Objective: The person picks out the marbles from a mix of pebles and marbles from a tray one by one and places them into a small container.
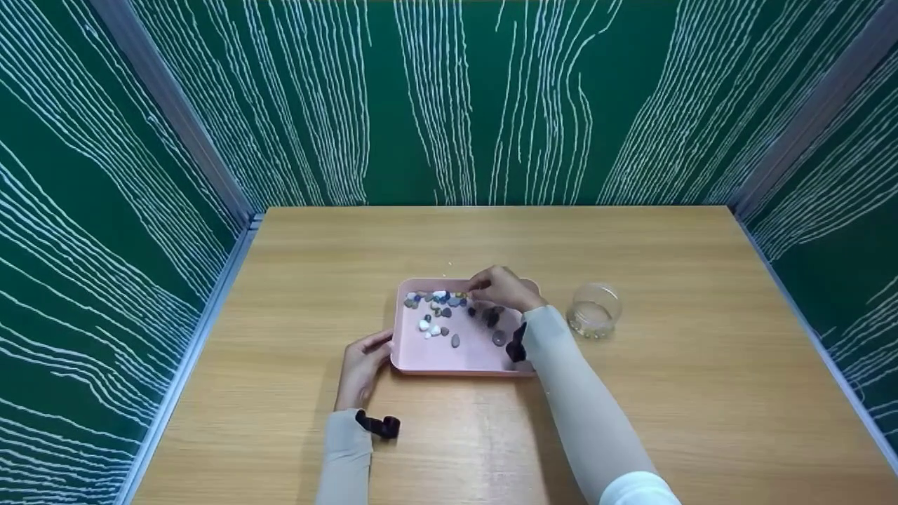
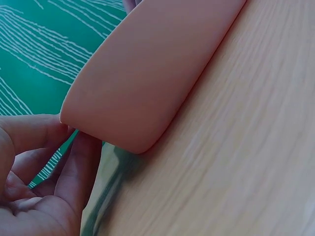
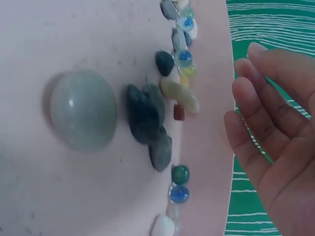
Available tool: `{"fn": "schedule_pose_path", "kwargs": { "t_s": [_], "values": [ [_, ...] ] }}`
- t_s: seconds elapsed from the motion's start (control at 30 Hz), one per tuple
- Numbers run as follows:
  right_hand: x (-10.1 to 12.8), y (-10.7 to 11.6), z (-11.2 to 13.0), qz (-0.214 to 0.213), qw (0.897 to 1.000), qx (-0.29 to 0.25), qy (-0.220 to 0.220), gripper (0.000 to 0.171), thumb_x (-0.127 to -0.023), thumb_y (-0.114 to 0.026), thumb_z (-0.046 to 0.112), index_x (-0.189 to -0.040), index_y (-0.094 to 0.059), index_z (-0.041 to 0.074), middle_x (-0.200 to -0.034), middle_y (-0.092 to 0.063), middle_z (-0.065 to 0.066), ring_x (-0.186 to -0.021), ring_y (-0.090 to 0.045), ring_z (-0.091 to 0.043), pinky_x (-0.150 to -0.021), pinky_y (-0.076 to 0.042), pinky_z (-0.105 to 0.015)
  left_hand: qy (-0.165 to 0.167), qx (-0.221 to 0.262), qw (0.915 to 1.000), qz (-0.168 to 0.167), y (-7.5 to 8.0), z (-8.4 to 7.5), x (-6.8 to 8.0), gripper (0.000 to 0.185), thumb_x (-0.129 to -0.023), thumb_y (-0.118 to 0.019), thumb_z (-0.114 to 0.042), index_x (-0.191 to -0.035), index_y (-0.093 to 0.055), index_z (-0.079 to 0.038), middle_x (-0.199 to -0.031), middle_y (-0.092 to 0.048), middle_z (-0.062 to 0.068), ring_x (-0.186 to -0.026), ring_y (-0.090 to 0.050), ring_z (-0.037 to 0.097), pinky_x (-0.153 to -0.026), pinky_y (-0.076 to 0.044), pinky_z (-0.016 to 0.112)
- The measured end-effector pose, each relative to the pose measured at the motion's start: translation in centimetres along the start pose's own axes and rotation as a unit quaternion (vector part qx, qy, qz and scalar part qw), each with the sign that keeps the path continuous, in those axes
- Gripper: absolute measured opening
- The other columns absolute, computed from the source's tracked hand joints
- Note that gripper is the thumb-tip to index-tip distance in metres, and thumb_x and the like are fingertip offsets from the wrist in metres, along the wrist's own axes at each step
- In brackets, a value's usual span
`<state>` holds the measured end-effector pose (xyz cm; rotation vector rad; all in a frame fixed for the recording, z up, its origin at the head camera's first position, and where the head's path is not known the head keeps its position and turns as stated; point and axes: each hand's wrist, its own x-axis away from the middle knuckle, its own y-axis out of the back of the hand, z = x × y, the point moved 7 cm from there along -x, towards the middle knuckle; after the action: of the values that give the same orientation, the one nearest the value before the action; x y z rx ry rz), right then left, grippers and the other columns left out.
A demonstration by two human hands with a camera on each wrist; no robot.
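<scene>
My left hand (image 1: 362,368) grips the near-left corner of a shallow pink tray (image 1: 428,358), thumb and finger at the rim in the left wrist view. My right hand (image 1: 506,289) is over the tray's far side. In the right wrist view its fingers (image 3: 253,101) are loosely bent beside the far wall, with nothing visible between them. Glass marbles (image 3: 179,193) and small stones lie along that wall. A large pale green stone (image 3: 84,110) and dark pebbles (image 3: 143,115) sit on the tray floor. White pebbles (image 1: 424,325) lie in its left part.
A clear round container (image 1: 595,311) stands right of the tray, with a few small things at its bottom. Tiny white bits lie on the wooden table (image 1: 337,259) behind the tray. Green panels with white lines (image 1: 491,105) enclose the back and sides.
</scene>
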<state>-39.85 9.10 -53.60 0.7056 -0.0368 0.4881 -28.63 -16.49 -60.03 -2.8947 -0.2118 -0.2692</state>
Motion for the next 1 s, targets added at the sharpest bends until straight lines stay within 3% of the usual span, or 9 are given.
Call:
{"fn": "schedule_pose_path", "kwargs": {
  "t_s": [0.1, 0.2, 0.43, 0.67, 0.83, 1.0],
  "values": [
    [-0.2, -0.3, 0.4, -0.007, 1.0, 0.003, 0.023, 0.021, -0.089, -0.064, 0.006, -0.108, -0.073, 0.002, -0.103, -0.072, -0.013, -0.08, -0.065, -0.024, -0.064, -0.052, -0.025, -0.006, 0.002, 1.0, 0.001, 0.0, -0.1, 0.0, 0.038, -0.086, -0.06, 0.01, -0.122, -0.053, 0.019, -0.121, -0.061, 0.029, -0.094, -0.062, 0.013, -0.08, -0.054, 0.019],
    [-0.4, -0.6, 0.3, -0.01, 1.0, 0.006, 0.017, 0.021, -0.089, -0.062, 0.004, -0.107, -0.073, 0.002, -0.101, -0.072, -0.013, -0.076, -0.064, -0.021, -0.06, -0.049, -0.023, -0.004, 0.005, 1.0, 0.003, 0.0, -0.1, 0.0, 0.038, -0.086, -0.06, 0.01, -0.122, -0.053, 0.019, -0.121, -0.06, 0.029, -0.095, -0.063, 0.013, -0.08, -0.054, 0.019],
    [-0.5, -1.4, 0.0, 0.012, 1.0, -0.005, -0.019, 0.028, -0.088, -0.059, 0.002, -0.113, -0.071, 0.006, -0.099, -0.071, -0.015, -0.073, -0.066, -0.029, -0.062, -0.057, -0.037, 0.001, 0.009, 0.9999, 0.008, 0.0, 0.1, -0.1, 0.039, -0.086, -0.059, 0.01, -0.123, -0.052, 0.019, -0.127, -0.056, 0.031, -0.096, -0.063, 0.014, -0.083, -0.055, 0.022],
    [-0.9, -1.8, 0.7, -0.001, 1.0, 0.017, 0.016, 0.024, -0.088, -0.06, -0.001, -0.109, -0.071, 0.0, -0.103, -0.071, -0.018, -0.076, -0.064, -0.023, -0.058, -0.048, -0.021, 0.0, 0.012, 0.9999, 0.004, 0.0, 0.0, 0.1, 0.038, -0.085, -0.059, 0.012, -0.122, -0.054, 0.018, -0.124, -0.059, 0.03, -0.096, -0.064, 0.015, -0.082, -0.056, 0.023],
    [-1.1, -1.9, 1.2, -0.013, 0.998, 0.043, 0.047, 0.022, -0.085, -0.06, -0.005, -0.104, -0.072, -0.004, -0.098, -0.072, -0.02, -0.071, -0.061, -0.017, -0.058, -0.047, -0.02, 0.001, 0.01, 0.9999, -0.002, 0.1, -0.1, 0.0, 0.038, -0.084, -0.059, 0.013, -0.121, -0.054, 0.018, -0.124, -0.059, 0.03, -0.097, -0.064, 0.017, -0.083, -0.056, 0.023],
    [-1.1, -2.2, 1.3, -0.009, 0.994, 0.091, 0.062, 0.019, -0.087, -0.062, -0.003, -0.101, -0.074, -0.001, -0.096, -0.073, -0.017, -0.063, -0.056, -0.012, -0.055, -0.045, -0.02, 0.004, -0.002, 1.0, 0.003, 0.1, -0.1, 0.0, 0.037, -0.087, -0.058, 0.01, -0.123, -0.054, 0.017, -0.129, -0.055, 0.031, -0.101, -0.062, 0.018, -0.084, -0.055, 0.022]
  ]
}}
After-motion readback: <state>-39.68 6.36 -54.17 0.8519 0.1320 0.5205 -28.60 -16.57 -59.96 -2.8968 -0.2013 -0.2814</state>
